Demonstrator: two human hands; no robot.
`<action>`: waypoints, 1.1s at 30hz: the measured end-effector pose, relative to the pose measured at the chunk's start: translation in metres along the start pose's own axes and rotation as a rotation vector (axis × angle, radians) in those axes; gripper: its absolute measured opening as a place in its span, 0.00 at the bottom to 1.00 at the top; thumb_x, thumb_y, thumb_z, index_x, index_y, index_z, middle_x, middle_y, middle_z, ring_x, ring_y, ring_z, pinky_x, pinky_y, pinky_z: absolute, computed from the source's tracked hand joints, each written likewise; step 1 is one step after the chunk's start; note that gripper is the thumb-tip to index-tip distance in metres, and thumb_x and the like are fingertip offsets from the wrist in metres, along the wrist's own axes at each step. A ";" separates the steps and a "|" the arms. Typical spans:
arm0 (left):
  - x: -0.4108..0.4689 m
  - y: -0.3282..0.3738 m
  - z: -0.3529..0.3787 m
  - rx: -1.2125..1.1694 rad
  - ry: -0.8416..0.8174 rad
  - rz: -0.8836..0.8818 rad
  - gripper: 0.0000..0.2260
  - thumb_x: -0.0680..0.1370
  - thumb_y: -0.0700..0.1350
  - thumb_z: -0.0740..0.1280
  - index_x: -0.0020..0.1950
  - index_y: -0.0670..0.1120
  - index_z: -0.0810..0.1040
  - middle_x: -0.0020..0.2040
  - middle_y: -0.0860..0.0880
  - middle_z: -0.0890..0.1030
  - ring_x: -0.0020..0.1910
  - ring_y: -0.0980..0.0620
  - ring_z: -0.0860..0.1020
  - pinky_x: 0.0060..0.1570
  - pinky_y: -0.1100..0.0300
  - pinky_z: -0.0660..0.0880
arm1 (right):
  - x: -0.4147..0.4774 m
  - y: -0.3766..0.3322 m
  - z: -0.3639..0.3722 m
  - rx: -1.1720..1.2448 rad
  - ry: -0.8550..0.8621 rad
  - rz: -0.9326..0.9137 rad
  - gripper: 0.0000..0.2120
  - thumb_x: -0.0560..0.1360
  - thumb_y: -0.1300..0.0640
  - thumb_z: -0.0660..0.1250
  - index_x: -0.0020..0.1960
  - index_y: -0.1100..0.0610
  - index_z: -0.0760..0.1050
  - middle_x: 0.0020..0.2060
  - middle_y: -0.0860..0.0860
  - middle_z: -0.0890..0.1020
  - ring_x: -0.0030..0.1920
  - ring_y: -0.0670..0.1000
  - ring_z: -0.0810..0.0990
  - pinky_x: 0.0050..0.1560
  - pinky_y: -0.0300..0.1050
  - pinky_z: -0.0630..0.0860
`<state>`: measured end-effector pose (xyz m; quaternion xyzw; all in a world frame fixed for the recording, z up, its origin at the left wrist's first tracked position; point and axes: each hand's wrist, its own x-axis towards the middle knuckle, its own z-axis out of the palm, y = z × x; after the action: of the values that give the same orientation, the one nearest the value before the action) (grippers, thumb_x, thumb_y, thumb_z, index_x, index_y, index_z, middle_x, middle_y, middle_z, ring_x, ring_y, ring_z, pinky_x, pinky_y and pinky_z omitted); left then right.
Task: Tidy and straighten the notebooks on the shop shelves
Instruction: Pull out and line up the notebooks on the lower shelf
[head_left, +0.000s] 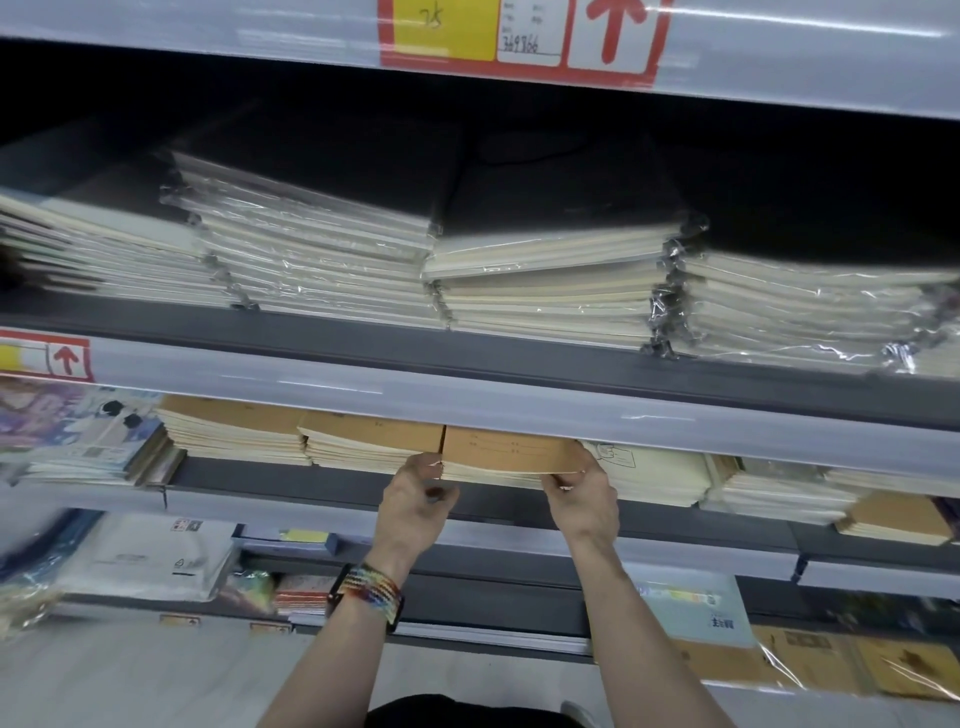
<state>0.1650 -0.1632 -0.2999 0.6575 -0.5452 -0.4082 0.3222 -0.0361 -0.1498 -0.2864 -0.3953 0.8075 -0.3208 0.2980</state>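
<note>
Grey shop shelf (322, 488) — both hands holding brown notebook stack (506, 456)

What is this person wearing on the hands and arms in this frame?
Both forearms are bare: no sleeves, no gloves. The left hand has a stack of rainbow-coloured bead bracelets at its wrist, beside a dark band like a watch strap. The right hand and its wrist wear nothing visible.
</note>
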 end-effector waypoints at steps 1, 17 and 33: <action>-0.001 -0.001 0.000 0.004 0.015 -0.001 0.18 0.74 0.43 0.75 0.62 0.48 0.75 0.53 0.51 0.83 0.50 0.54 0.82 0.55 0.62 0.77 | 0.002 -0.002 0.000 0.008 -0.008 0.010 0.24 0.77 0.51 0.71 0.71 0.44 0.70 0.49 0.46 0.87 0.55 0.55 0.83 0.49 0.45 0.75; -0.003 0.008 0.015 -0.018 -0.155 0.003 0.22 0.78 0.43 0.70 0.71 0.49 0.71 0.68 0.51 0.70 0.53 0.58 0.78 0.45 0.74 0.74 | -0.001 0.027 0.015 0.172 0.028 -0.063 0.30 0.77 0.67 0.66 0.76 0.48 0.67 0.54 0.50 0.84 0.52 0.52 0.83 0.61 0.41 0.76; 0.000 0.012 0.029 -0.078 0.006 0.026 0.31 0.78 0.37 0.69 0.78 0.48 0.61 0.74 0.51 0.68 0.70 0.50 0.71 0.69 0.54 0.71 | -0.021 0.044 0.033 0.405 0.169 0.149 0.19 0.78 0.65 0.65 0.68 0.55 0.76 0.54 0.53 0.83 0.52 0.51 0.81 0.56 0.40 0.74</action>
<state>0.1333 -0.1652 -0.3026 0.6387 -0.5364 -0.4228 0.3544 -0.0209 -0.1205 -0.3346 -0.2384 0.7756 -0.4855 0.3254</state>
